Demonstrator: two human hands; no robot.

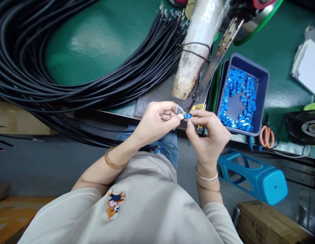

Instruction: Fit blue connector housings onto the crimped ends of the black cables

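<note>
My left hand [159, 120] pinches the end of some thin wires [182, 116], with a whitish wrap on one fingertip. My right hand [209, 130] holds a small blue connector [188, 115] between thumb and fingers, right against the wire ends. Just above the connector is the dark tip of a soldering iron [193, 101], which slants down from a metal bracket [221, 47]. Whether the tip touches the connector I cannot tell. Several finished-looking cable ends with blue connectors [159, 148] lie over my lap.
A thick bundle of black cables [109, 86] curves across the green table [88, 40]. A white wrapped tube [198, 44] hangs beside the iron. To the right are a grey bin [263, 98] of blue connectors, orange-handled scissors [266, 136] and a blue plastic stool [271, 183]. Cardboard boxes [271, 222] stand below.
</note>
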